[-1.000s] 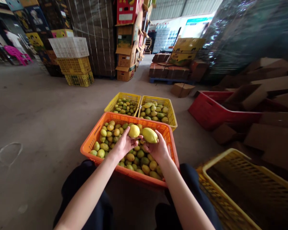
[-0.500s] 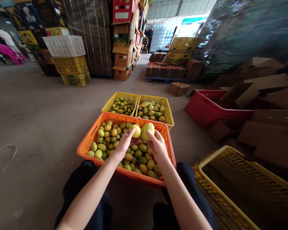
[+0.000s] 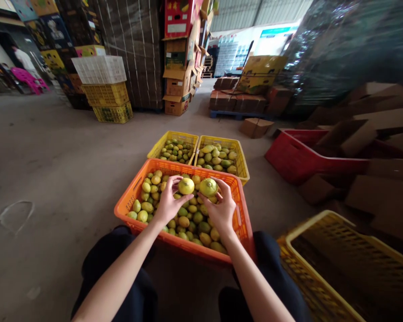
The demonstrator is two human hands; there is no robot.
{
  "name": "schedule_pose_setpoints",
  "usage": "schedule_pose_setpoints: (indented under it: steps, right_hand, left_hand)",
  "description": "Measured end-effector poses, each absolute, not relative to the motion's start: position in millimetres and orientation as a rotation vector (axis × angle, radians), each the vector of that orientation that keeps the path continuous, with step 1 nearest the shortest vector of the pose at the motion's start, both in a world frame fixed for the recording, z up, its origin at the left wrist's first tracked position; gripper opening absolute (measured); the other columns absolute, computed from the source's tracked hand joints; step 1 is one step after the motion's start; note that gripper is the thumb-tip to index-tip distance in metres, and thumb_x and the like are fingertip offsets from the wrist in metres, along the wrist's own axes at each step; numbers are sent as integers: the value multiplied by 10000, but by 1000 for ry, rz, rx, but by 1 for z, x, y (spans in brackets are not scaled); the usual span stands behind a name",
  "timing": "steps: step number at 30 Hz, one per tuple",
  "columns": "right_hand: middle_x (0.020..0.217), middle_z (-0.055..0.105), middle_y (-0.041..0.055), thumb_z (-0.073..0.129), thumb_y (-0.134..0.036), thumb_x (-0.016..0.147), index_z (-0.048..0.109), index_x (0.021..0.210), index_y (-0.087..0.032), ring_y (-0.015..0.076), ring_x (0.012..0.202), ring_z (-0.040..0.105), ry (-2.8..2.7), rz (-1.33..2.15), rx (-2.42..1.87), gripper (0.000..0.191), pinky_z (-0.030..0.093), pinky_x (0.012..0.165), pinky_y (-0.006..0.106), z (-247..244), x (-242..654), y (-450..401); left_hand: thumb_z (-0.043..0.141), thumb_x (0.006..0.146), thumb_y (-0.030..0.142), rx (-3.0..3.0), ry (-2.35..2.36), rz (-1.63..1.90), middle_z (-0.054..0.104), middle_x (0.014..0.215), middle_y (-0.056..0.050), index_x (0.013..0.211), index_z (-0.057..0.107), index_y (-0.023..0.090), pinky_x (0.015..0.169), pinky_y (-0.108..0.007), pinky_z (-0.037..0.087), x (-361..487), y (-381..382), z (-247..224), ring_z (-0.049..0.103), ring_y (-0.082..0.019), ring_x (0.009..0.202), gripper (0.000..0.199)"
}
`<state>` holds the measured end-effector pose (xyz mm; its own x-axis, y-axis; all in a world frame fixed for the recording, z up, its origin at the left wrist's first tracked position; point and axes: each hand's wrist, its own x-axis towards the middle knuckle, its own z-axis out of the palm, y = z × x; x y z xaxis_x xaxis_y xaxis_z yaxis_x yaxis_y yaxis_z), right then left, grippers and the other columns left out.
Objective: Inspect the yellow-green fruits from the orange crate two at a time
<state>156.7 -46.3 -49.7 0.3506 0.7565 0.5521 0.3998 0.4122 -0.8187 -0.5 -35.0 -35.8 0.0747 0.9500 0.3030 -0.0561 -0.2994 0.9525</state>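
Over an orange crate [image 3: 125,203] full of green and yellow lemons [image 3: 183,222], I hold one fruit in each hand. My left hand [image 3: 170,200] is closed round a yellow lemon [image 3: 186,186], thumb below and fingers above. A greener lemon [image 3: 208,187] is gripped in my right hand [image 3: 223,203], its end turned towards me. The two held lemons are side by side, a small gap apart. Behind the orange crate stand two yellow crates, the left one [image 3: 153,150] with small greenish lemons and the right one [image 3: 243,161] with larger, yellower ones.
At the lower right is a yellow crate [image 3: 309,223]. Beyond it, a red crate [image 3: 285,156] stands among loose cardboard [image 3: 383,188]. Stacked white and yellow crates [image 3: 107,91] and tall box stacks [image 3: 176,85] rise behind. A person [image 3: 23,60] is at the far left.
Both hands have turned the lemons so that their ends now face me. The lemons have come slightly lower. The view has shifted a little to the left.
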Motion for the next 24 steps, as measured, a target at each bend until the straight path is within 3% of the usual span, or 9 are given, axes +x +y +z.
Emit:
schedule_pose_setpoints:
  steps: [8, 15, 21, 24]
  right_hand:
    - [1090, 621, 48, 786, -285, 605, 560, 1099, -241, 232, 1015, 594, -1105, 484, -1118, 546, 518, 837, 390, -49, 153, -46]
    - [941, 670, 3, 800, -211, 567, 606, 984, -231, 182, 866, 630, -909, 915, -848, 460, 516, 799, 320, -26, 164, -52]
    - [758, 695, -11, 724, -398, 658, 644, 883, -235, 158, 610, 634, -582, 1357, -704, 289, 527, 548, 272, -18, 175, -50]
    - [641, 675, 11, 632, -502, 722, 644, 789, -196, 150, 531, 616, -486, 1463, -686, 313, 528, 509, 262, -18, 177, -49]
  left_hand:
    - [807, 593, 227, 1089, 899, 1410, 549, 1173, -55, 1018, 559, 214, 880, -302, 481, -4, -36, -29, 616, -181, 954, 491]
    - [741, 711, 294, 612, 463, 1141, 668, 1016, -79, 1002, 615, 150, 921, -394, 487, 5, -42, -9, 651, -216, 924, 348]
    - [592, 844, 246, 364, 447, 1030, 685, 914, -132, 1010, 594, 76, 821, -326, 547, 22, -40, -4, 678, -200, 823, 238]
    - [500, 899, 329, 128, 491, 973, 677, 798, -138, 1013, 575, 29, 765, -282, 564, 29, -35, -7, 679, -174, 738, 329]
